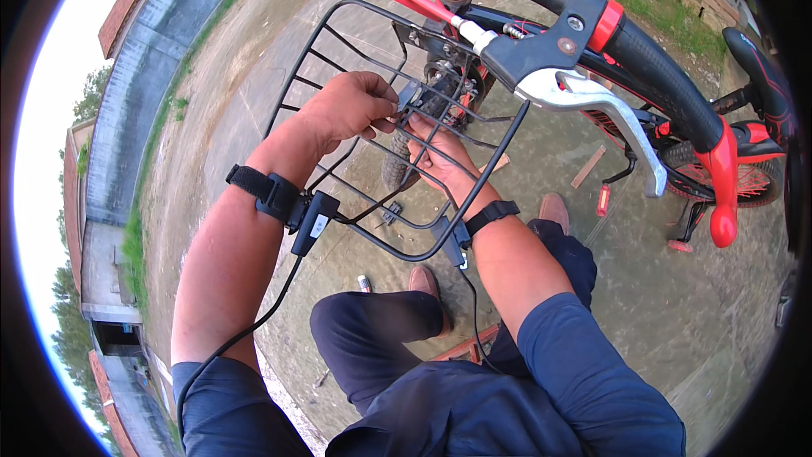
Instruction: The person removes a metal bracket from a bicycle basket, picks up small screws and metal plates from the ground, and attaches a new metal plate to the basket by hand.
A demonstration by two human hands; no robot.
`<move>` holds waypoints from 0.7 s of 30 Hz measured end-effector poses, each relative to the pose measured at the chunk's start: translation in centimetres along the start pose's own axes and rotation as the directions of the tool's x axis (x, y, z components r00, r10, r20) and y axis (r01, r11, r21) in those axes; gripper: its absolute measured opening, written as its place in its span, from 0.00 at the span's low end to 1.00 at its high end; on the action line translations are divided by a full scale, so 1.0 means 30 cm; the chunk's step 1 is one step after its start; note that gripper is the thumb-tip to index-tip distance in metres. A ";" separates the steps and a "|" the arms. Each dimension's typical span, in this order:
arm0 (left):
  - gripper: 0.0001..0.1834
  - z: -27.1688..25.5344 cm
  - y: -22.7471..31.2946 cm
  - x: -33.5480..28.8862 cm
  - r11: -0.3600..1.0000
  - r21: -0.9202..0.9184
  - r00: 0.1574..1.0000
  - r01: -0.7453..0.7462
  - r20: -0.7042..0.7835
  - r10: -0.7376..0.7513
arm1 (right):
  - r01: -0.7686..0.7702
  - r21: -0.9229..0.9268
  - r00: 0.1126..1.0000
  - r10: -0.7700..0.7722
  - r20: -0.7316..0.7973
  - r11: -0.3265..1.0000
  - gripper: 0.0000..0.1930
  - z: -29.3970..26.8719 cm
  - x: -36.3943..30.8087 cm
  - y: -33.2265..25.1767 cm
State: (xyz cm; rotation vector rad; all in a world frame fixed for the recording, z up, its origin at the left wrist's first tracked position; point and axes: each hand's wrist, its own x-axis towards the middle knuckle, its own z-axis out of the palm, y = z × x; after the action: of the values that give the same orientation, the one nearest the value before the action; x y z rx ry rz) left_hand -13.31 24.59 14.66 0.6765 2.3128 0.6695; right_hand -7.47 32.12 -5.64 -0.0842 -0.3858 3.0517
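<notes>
A black wire bicycle basket [298, 80] is fixed in front of a child's bike with a black handlebar [655, 59]. My left hand [353, 106] reaches over the basket, its thumb and fingers pinched together at a small metal bracket [409, 98] near the front wheel [396, 161]. My right hand [441, 152] comes in behind the basket wires, its fingers curled in close to the left fingertips. Whatever lies between the fingers of either hand is too small or hidden to make out. Above the hands is a silver brake lever [605, 101].
A red-handled tool [603, 200] lies on the concrete beside a wooden strip [589, 167]. Small dark parts [392, 212] and a short cylinder [364, 283] lie near my feet. Cables run from both wrist straps. The bike's rear wheel [744, 173] is at the right.
</notes>
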 end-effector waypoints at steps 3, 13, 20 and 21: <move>0.08 0.006 -0.004 0.016 1.000 0.006 1.000 -0.016 0.005 0.016 | 0.048 0.035 0.999 -0.049 0.024 0.998 0.09 -0.003 -0.004 -0.007; 0.07 -0.006 -0.016 0.007 0.997 0.076 1.000 -0.016 -0.007 0.016 | 0.056 0.104 0.990 -0.069 0.126 0.993 0.09 -0.024 0.008 0.000; 0.07 -0.022 -0.021 0.003 0.995 0.103 1.000 -0.012 0.007 0.011 | 0.084 0.077 0.989 -0.092 0.111 0.993 0.10 -0.005 -0.008 -0.015; 0.07 -0.024 -0.018 -0.002 0.993 0.114 1.000 -0.011 0.001 0.011 | 0.087 0.081 0.989 -0.096 0.113 0.993 0.10 -0.005 -0.007 -0.013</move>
State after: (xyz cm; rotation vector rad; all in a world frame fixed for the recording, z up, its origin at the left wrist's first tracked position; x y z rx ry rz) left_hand -13.93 23.95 14.83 0.7415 2.3623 0.5454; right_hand -7.21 32.51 -5.67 0.1124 -0.2722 2.9846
